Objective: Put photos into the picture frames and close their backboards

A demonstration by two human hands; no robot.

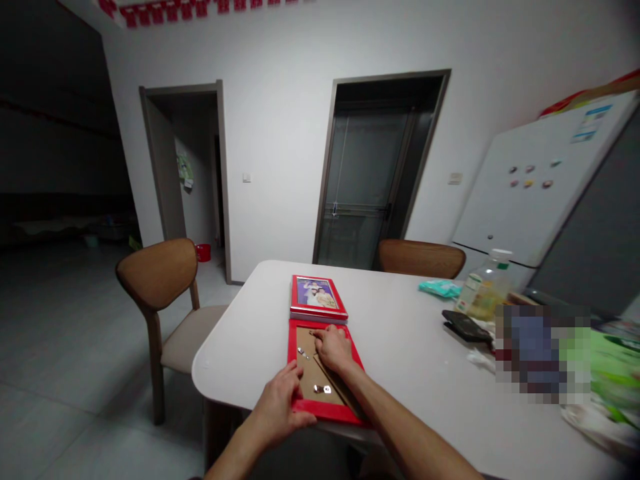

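Note:
A red picture frame (333,411) lies face down at the near edge of the table, its brown backing board (307,371) showing. Metal fittings sit on the board: one clip (303,353) near the left side and a hanger (323,389) near the bottom. My left hand (283,398) grips the frame's lower left corner, fingers on the side and thumb along the bottom edge. Near the top of the board, my right hand (334,347) is closed, its fingertips on a small metal clip (312,333) that they partly hide. The right forearm covers part of the frame's right side.
Just beyond lies a stack of red picture frames (320,313), a photo on top. To the right are a teal packet (440,289), a bottle (483,290), a black item (466,327) and green bags (617,370). Wooden chairs (159,273) stand at the left and far sides.

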